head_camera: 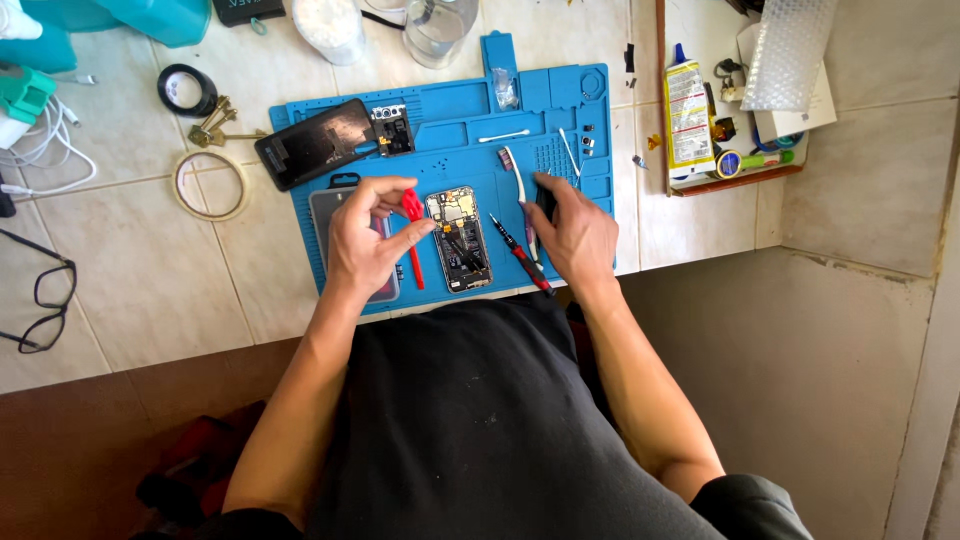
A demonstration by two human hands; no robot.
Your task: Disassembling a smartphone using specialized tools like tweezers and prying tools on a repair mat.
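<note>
An opened phone body (459, 238) with its circuit board showing lies on the blue work mat (460, 110). My left hand (368, 238) holds a red tool (413, 232) just left of the phone, over a grey rounded panel (322, 205). My right hand (577, 232) rests on the mat to the phone's right, fingers on a small dark object (545, 196). Between that hand and the phone lie a red-and-black screwdriver (522, 256) and a toothbrush (517, 192). A black phone back cover (314, 143) lies at the mat's upper left.
On the tiled counter: a roll of black tape (186, 89), keys (215, 121), a ring of clear tape (210, 185), glasses (40, 305), white cables (45, 140), a glass jar (438, 30), a glue tube (687, 115) in a wooden tray. The counter edge runs under my arms.
</note>
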